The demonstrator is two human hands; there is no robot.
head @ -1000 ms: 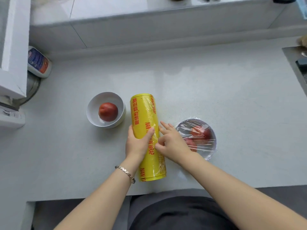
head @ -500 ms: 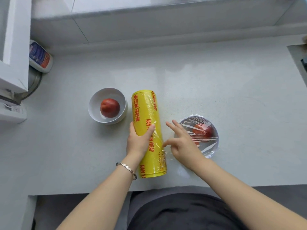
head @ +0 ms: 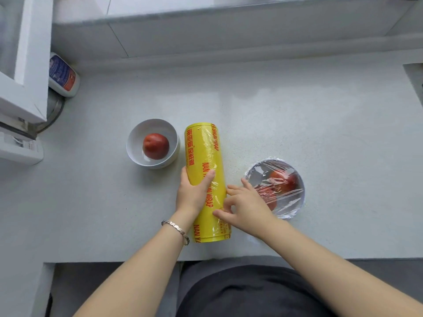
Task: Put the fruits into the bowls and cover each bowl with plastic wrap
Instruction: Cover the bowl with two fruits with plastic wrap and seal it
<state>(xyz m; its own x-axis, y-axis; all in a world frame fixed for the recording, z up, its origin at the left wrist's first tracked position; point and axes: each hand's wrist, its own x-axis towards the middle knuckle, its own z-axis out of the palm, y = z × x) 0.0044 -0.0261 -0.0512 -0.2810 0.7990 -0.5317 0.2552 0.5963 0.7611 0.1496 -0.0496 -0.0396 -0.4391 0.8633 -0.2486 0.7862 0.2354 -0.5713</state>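
A yellow roll of plastic wrap (head: 204,154) lies lengthwise on the grey counter. My left hand (head: 194,193) grips its middle from the left, thumb over the top. My right hand (head: 246,205) is at the roll's right side, thumb and a fingertip pinching at the film edge near the lower part. To the left stands an uncovered white bowl (head: 137,138) holding one red fruit (head: 156,146). To the right, a second bowl (head: 297,197) with red fruit (head: 285,180) inside is covered with clear wrap.
A white bottle with a blue and red label (head: 63,75) lies at the back left beside a white appliance (head: 20,65). A raised ledge runs along the back. The counter's front edge is just below the roll.
My right hand drew back from the roll half a second ago, then returned and now pinches at the film edge lower down. My left hand keeps its hold on the roll.
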